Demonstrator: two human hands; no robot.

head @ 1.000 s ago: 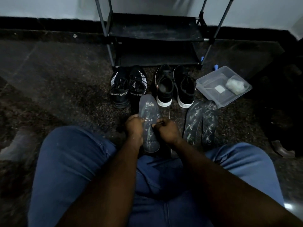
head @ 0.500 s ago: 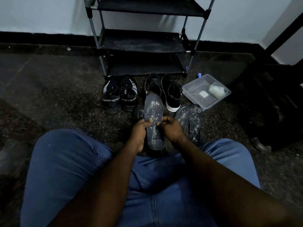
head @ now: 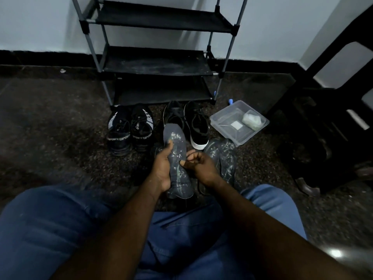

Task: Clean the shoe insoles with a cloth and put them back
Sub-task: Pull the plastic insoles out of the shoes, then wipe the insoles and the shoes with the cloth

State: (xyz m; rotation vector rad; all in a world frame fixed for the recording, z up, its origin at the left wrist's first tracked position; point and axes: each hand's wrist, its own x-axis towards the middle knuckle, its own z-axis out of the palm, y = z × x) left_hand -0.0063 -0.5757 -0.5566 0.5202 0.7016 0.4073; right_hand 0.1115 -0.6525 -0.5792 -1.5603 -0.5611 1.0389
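I sit on the floor with a grey insole (head: 175,147), speckled with white dirt, raised in front of my knees. My left hand (head: 162,168) grips it from the left, thumb laid across its top face. My right hand (head: 200,165) has curled fingers and pinches the insole's right edge with the thumb. Two more dirty insoles (head: 221,156) lie side by side on the floor just right of my hands. A pale cloth (head: 253,120) sits in a clear plastic tub (head: 227,118). Behind stand a black "SPORT" pair (head: 129,131) and black sneakers with white soles (head: 196,126).
A black shoe rack (head: 157,63) stands against the wall behind the shoes. A dark chair (head: 331,122) fills the right side. A small blue object (head: 230,102) lies by the rack's foot. The floor is dark speckled stone.
My left hand has shifted from pinching the edge to wrapping the insole, thumb on top. The insole has risen towards the sneakers. My view has tilted up, showing more of the rack.
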